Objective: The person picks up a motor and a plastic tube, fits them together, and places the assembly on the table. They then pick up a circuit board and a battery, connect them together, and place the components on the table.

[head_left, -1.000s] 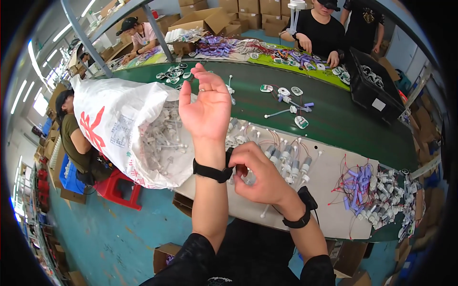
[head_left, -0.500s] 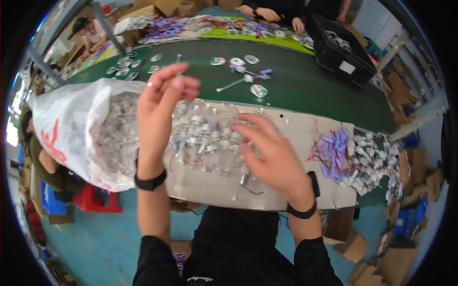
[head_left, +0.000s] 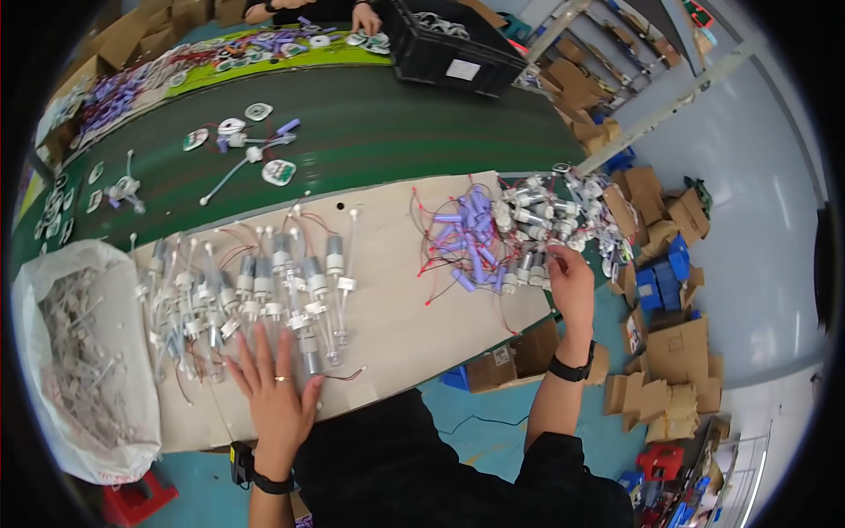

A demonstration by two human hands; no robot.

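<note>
My left hand (head_left: 275, 392) lies with fingers spread at the near edge of a group of small motor-like parts (head_left: 262, 280), silver-grey cylinders with white caps, thin clear tubes and wires. A gold-coloured ring is on one of its fingers. Over on the right, my right hand (head_left: 572, 286) reaches to the near side of a heap of similar silver and white parts (head_left: 532, 211). Its fingers are curled together there; what they grip is too small to make out. Left of that heap lie purple cylindrical cells (head_left: 473, 236) with red and black wires.
An open white plastic bag (head_left: 132, 352) of clear and white parts stands at the left. Beyond the beige board (head_left: 387, 290), a green belt (head_left: 370, 132) carries round boards and tubed parts. A black crate (head_left: 458, 53) stands at the far side, near another person's hands (head_left: 365, 18).
The view has swung to the right. My hands, raised over the parts before, have moved apart: the left is down by the tubed parts, the right at the right-hand heap.
</note>
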